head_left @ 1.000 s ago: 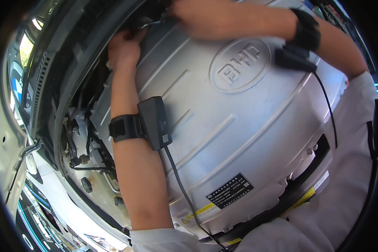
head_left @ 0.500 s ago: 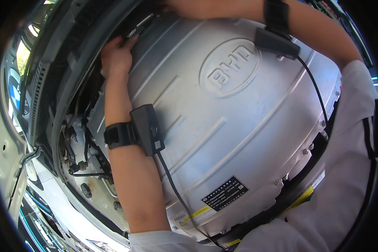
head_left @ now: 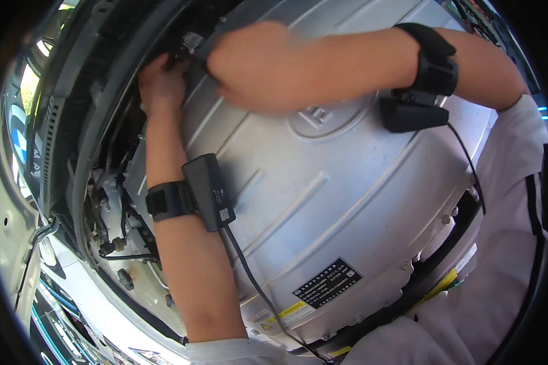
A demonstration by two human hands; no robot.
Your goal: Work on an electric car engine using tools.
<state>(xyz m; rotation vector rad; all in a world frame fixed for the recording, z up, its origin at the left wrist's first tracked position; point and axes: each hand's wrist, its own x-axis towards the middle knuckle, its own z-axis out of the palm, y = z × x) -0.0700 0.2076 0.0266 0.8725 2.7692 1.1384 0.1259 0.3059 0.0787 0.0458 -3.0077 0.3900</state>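
Silver metal forms one cover [head_left: 347, 182] near two hands [head_left: 161, 86] [head_left: 249, 66].

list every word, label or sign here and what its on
Wording isn't copied here.
Metal cover: raised oval emblem, partly hidden
Black label: white print, mostly too small
Yellow sticker: warning triangle, small print
Left wrist device: square code, tiny print
Background, far left: white letters

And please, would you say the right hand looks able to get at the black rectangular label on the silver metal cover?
Probably yes: the right hand is over the silver metal cover, with only open cover between it and the black rectangular label; the thin black cable runs to the label's left.
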